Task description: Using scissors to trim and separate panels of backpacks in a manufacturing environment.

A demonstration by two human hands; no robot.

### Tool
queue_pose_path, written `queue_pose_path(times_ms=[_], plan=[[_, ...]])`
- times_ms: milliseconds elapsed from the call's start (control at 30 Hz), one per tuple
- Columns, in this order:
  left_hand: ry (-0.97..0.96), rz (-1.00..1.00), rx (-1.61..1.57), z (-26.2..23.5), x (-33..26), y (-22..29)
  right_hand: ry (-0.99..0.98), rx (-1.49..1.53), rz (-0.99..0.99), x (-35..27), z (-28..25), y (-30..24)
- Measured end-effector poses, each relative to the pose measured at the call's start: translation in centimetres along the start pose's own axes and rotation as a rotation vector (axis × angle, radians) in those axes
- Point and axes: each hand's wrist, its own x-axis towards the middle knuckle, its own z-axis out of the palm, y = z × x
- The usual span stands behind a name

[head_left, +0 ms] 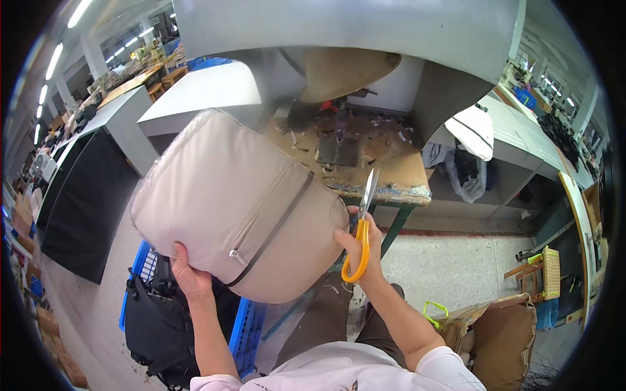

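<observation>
A puffy beige fabric bag (208, 189) is held up in front of me, tilted. A zipper with a metal pull and a dark strip cross its face. My left hand (190, 274) grips the bag's lower left edge, thumb on the face and fingers hidden behind it. At the bag's right edge is my right hand (368, 251), closed round scissors (363, 242) with orange handles. Their blades point up and look nearly together. The right thumb also touches the bag's edge.
Ahead stands a worn wooden work surface (385, 163) littered with scraps, under a grey metal hood (345, 29). Low on my left, a blue plastic crate (244, 332) holds black bags (156, 326). An opened cardboard box (502, 339) sits at my lower right, near a small stool (528, 277).
</observation>
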Motion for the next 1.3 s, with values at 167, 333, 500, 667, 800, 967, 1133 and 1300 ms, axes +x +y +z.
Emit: queue_pose_path(times_ms=[167, 333, 500, 667, 800, 967, 1133, 1300], plan=[[-0.014, -0.106, -0.124, 1.9, 1.5, -4.2, 0.023, 0.179, 0.021, 3.2, -1.0, -0.7], [-0.002, -0.163, -0.145, 2.6, 2.8, -6.5, 0.05, 0.141, 0.028, 5.1, -2.3, -0.4], [0.011, -0.178, -0.148, 3.5, 3.1, -7.3, 0.062, 0.158, 0.033, 6.1, -2.6, -0.6], [0.004, -0.191, -0.164, 3.9, 3.2, -7.7, 0.086, 0.148, 0.064, 6.5, -2.9, -1.0], [0.008, -0.2, -0.173, 3.8, 3.4, -8.0, 0.078, 0.145, 0.066, 6.7, -3.1, -1.5], [0.001, -0.209, -0.194, 4.4, 3.2, -8.1, 0.072, 0.104, 0.063, 7.0, -3.4, -1.9], [0.021, -0.208, -0.202, 4.7, 3.1, -8.4, 0.061, 0.106, 0.066, 7.3, -3.7, -2.3], [0.002, -0.233, -0.235, 5.1, 2.8, -8.2, 0.073, 0.121, 0.069, 7.4, -3.4, -2.5]])
